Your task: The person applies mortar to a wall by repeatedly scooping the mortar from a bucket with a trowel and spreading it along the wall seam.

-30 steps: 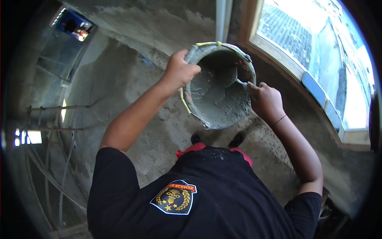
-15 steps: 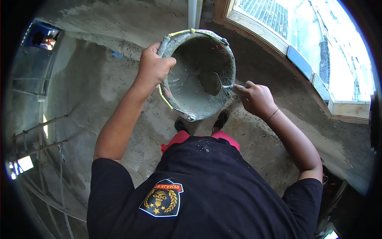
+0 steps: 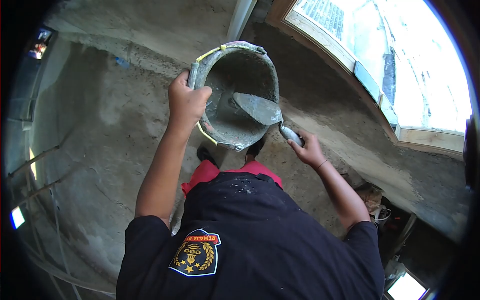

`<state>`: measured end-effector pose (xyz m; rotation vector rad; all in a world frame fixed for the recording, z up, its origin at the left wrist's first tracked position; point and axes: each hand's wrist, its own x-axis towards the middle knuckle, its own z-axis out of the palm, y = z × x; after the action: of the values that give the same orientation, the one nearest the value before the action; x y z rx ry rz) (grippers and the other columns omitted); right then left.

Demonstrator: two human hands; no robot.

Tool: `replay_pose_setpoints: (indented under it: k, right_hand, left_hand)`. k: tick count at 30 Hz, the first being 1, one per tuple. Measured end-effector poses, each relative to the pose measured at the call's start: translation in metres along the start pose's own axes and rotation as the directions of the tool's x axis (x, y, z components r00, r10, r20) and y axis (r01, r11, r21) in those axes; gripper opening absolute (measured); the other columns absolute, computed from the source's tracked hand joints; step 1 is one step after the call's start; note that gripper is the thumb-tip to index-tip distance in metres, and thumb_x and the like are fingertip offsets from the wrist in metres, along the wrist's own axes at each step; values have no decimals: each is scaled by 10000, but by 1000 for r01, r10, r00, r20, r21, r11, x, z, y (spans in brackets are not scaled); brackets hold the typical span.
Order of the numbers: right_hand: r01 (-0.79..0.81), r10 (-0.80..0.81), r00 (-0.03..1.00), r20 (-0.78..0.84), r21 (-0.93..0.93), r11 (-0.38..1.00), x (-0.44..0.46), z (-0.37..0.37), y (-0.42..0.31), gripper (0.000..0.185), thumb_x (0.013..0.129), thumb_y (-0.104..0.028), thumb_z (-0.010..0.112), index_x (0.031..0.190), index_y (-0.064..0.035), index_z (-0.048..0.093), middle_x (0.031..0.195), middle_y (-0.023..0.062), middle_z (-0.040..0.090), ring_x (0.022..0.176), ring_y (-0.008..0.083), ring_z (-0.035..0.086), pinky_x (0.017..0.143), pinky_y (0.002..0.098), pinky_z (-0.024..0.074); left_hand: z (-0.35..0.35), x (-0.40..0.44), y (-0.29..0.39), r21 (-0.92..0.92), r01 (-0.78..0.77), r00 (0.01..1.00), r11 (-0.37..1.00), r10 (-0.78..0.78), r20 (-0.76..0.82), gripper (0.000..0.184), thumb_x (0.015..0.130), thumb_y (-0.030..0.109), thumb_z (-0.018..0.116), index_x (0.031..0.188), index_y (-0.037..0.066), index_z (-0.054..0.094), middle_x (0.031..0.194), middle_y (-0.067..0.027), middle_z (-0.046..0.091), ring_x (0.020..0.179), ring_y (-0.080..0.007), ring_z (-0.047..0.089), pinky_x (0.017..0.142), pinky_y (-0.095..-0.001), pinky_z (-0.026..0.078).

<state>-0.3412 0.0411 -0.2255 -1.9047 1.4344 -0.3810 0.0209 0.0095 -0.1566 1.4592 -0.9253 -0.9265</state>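
Observation:
My left hand (image 3: 188, 100) is closed on the left rim of a bucket (image 3: 274, 75), with the thumb over the edge. The bucket is tilted so that I look into it; its rim is crusted with grey and yellow strips run along it. Wet grey mortar (image 3: 225, 122) coats the inside. My right hand (image 3: 309, 149) grips the handle of a trowel (image 3: 257, 107). The trowel's blade lies across the bucket's mouth at its right side, smeared with mortar.
A wooden window frame (image 3: 325, 35) runs along the upper right, with a phone-like flat object (image 3: 367, 80) on its sill. A pale pipe (image 3: 241, 20) stands at the top. Thin poles (image 3: 37, 190) are at the left; a small blue item (image 3: 122, 62) lies upper left.
The trowel has come up from inside the bucket and its blade now shows flat at the mouth. My right hand has moved down and outward. The bucket sits slightly further left in view.

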Motion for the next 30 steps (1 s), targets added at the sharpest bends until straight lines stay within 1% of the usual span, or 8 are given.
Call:
replay_pose_setpoints:
  k: [4,5,10,13,14,19,24,30]
  right_hand:
    - [-122,122,992,37,-10,993,-21,32,7,343,854,-273,684,1081,-18,644,886,219,660,799,375,648,708,414,504]
    - [-74,73,997,14,57,996,-24,43,11,340,861,-262,675,1098,-22,628,924,222,657,859,391,647,743,432,503]
    - [-253,252,968,-13,-65,965,-41,73,-2,356,875,-292,647,1118,-34,608,967,231,658,905,418,635,779,463,496]
    - [-273,272,960,-67,-6,962,-52,88,-3,356,878,-307,639,1109,-37,613,957,230,663,901,418,638,773,461,498]
    - [-243,242,964,-108,-3,970,-54,94,-5,326,872,-255,651,1081,-8,608,860,226,641,787,376,639,716,406,496]
    - [-282,286,945,-160,46,958,-55,111,-3,331,846,-269,665,1048,-10,622,851,236,647,788,387,652,707,422,501]
    - [-384,380,923,-54,-175,907,-47,111,-5,429,813,-385,743,1037,-35,637,835,216,673,790,408,664,675,448,515]
    - [-315,303,948,-94,-184,931,-39,102,7,412,829,-403,735,1029,-53,645,830,207,672,783,394,664,669,446,516]
  left_hand:
    - [-3,-8,-14,-51,36,997,998,-39,-59,80,679,-32,569,751,3,562,671,28,518,604,-49,442,543,-254,394]
    - [-4,-6,-17,-57,40,995,998,-45,-86,81,680,-33,567,754,2,564,667,27,516,603,-50,441,543,-255,395]
    - [-11,0,-37,-97,98,994,990,-102,-35,112,680,-33,565,784,2,586,673,26,533,602,-60,452,547,-267,404]
    - [-10,-1,-52,-96,96,995,991,-98,-23,112,681,-29,569,788,-1,586,675,24,537,602,-63,456,551,-272,410]
    - [-10,-2,-55,-81,101,995,992,-102,-12,110,683,-25,572,790,-2,587,675,23,538,602,-64,459,553,-274,412]
    - [-9,3,-84,-9,115,993,993,-114,33,109,690,-17,582,799,-7,590,676,17,544,605,-68,466,562,-276,420]
    - [-10,0,-109,29,212,977,977,-213,12,129,690,-20,581,818,-17,578,687,8,546,613,-76,468,579,-278,426]
    - [-2,-6,-130,-6,194,980,981,-195,-43,153,699,-16,574,852,-17,573,708,-5,536,613,-85,469,576,-283,432]
